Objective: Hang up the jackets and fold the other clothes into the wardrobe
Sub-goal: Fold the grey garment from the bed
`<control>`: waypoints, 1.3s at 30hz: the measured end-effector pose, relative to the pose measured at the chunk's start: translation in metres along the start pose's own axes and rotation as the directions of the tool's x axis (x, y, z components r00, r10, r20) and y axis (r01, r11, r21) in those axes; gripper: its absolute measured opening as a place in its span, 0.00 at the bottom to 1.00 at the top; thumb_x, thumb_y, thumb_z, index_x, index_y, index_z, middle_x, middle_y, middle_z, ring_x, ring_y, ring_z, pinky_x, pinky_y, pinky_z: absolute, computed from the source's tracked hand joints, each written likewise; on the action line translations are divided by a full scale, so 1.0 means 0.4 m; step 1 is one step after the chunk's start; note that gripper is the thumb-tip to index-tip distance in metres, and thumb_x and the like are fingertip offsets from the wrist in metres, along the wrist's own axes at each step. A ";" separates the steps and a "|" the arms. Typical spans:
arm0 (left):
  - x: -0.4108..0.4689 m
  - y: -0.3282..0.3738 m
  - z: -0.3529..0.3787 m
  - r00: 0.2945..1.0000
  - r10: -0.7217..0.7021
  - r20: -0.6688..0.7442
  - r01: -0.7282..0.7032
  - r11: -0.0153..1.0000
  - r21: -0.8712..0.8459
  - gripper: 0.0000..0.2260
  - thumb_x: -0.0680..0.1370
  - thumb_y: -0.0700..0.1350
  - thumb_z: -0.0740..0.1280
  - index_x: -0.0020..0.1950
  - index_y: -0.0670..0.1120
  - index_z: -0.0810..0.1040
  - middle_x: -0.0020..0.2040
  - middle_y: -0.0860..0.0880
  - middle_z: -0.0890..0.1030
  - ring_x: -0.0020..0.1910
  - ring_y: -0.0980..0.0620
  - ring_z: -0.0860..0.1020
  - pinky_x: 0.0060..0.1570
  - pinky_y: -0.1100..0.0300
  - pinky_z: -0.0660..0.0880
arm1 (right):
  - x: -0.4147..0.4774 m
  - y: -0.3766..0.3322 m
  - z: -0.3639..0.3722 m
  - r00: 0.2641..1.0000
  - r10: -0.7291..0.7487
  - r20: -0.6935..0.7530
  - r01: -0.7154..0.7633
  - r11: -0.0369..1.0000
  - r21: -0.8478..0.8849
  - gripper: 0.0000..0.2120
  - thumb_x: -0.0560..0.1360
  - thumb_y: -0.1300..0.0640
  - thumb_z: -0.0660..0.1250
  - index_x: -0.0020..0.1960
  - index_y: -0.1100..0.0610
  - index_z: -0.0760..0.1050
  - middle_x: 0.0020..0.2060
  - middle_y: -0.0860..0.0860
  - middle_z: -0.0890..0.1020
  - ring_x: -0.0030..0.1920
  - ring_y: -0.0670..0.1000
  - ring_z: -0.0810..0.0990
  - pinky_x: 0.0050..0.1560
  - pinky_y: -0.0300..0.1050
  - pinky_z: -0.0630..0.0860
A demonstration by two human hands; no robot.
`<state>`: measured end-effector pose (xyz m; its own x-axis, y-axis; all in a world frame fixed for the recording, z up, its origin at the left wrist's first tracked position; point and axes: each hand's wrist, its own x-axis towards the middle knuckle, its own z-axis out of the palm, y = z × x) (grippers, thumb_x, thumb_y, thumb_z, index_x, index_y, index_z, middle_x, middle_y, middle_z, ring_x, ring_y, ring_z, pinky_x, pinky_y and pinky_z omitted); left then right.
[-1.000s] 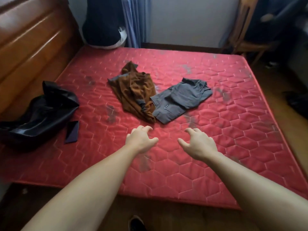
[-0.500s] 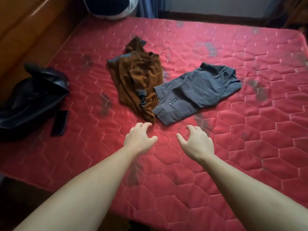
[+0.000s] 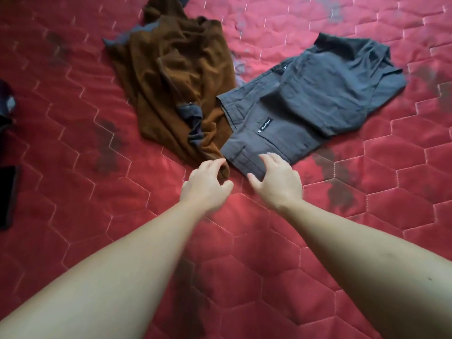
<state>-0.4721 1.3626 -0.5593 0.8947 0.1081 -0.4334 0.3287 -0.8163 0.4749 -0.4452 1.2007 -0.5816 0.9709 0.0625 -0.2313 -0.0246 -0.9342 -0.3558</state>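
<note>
Now, both hands empty and half open.
Left hand [image 3: 206, 185] loosely curled by the brown garment's [image 3: 176, 77] near tip; right hand [image 3: 277, 183] spread over the grey shirt's [image 3: 318, 94] near corner.

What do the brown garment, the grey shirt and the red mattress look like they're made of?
Brown garment: soft napped cloth, perhaps suede-like or velvet, matte; its folds shade dark and light. Grey shirt: thin woven cloth, probably cotton blend; fine creases, sewn label. Red mattress: quilted fabric, slight sheen; stitched hexagons.
</note>
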 end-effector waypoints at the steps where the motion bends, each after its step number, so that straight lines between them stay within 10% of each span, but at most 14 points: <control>1: 0.015 -0.014 0.006 1.000 -0.001 0.004 0.001 1.000 -0.010 0.27 0.76 0.51 0.62 0.75 0.57 0.64 0.75 0.55 0.65 0.72 0.49 0.66 0.69 0.45 0.65 | 0.014 -0.006 0.023 1.000 -0.011 0.002 0.011 1.000 -0.022 0.29 0.74 0.41 0.66 0.71 0.51 0.67 0.70 0.48 0.69 0.70 0.52 0.67 0.63 0.52 0.67; 9: 0.020 -0.047 0.045 0.997 0.021 -0.077 -0.025 0.998 -0.057 0.24 0.76 0.52 0.63 0.72 0.56 0.68 0.70 0.54 0.69 0.69 0.49 0.65 0.66 0.52 0.63 | 0.087 0.040 0.096 0.999 -0.041 -0.034 0.036 0.990 -0.135 0.10 0.79 0.56 0.58 0.54 0.55 0.78 0.53 0.54 0.79 0.53 0.62 0.78 0.45 0.51 0.72; 17: -0.013 0.028 0.087 0.964 -0.238 0.116 0.258 0.748 -0.611 0.26 0.70 0.60 0.73 0.60 0.44 0.79 0.54 0.47 0.83 0.55 0.49 0.81 0.59 0.55 0.75 | -0.157 0.032 0.098 0.995 0.097 -0.004 -0.089 0.926 0.368 0.02 0.71 0.57 0.68 0.41 0.55 0.75 0.41 0.54 0.83 0.43 0.58 0.78 0.40 0.48 0.67; 22: -0.123 0.044 0.163 0.944 -0.262 0.202 0.331 0.781 -0.530 0.11 0.63 0.47 0.79 0.41 0.48 0.82 0.43 0.48 0.85 0.46 0.49 0.84 0.50 0.52 0.80 | -0.342 0.071 0.109 0.988 0.000 0.153 -0.075 0.871 0.485 0.12 0.70 0.53 0.67 0.34 0.51 0.64 0.32 0.46 0.75 0.34 0.48 0.70 0.37 0.44 0.64; 25: -0.190 0.072 0.196 0.953 -0.257 0.157 0.301 0.792 -0.532 0.07 0.69 0.40 0.75 0.43 0.50 0.81 0.43 0.50 0.85 0.45 0.51 0.83 0.49 0.54 0.80 | -0.401 0.116 0.084 0.977 0.001 0.214 -0.106 0.871 0.479 0.10 0.70 0.46 0.69 0.44 0.48 0.69 0.41 0.42 0.75 0.41 0.43 0.73 0.41 0.41 0.69; 31: -0.324 0.209 0.230 0.970 -0.214 0.113 0.237 0.749 -0.619 0.07 0.72 0.38 0.72 0.41 0.50 0.81 0.41 0.50 0.84 0.41 0.52 0.82 0.45 0.58 0.78 | -0.456 0.192 -0.023 0.971 -0.046 0.233 -0.090 0.835 0.543 0.40 0.68 0.52 0.71 0.76 0.47 0.57 0.67 0.42 0.70 0.67 0.43 0.71 0.64 0.41 0.71; 39: -0.505 0.333 0.292 0.926 -0.209 0.315 0.372 0.367 -0.853 0.13 0.80 0.51 0.64 0.43 0.46 0.82 0.38 0.46 0.83 0.37 0.51 0.81 0.36 0.63 0.76 | -0.582 0.335 -0.137 0.992 0.076 0.104 -0.126 0.760 0.638 0.10 0.72 0.56 0.61 0.50 0.51 0.78 0.40 0.45 0.83 0.43 0.50 0.80 0.42 0.42 0.73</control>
<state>-0.6446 1.1658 -0.4980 0.6647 0.0919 -0.7415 0.7116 0.2247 0.6657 -0.6614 1.0418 -0.5259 0.9360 0.0274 -0.3509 -0.2926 -0.4936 -0.8190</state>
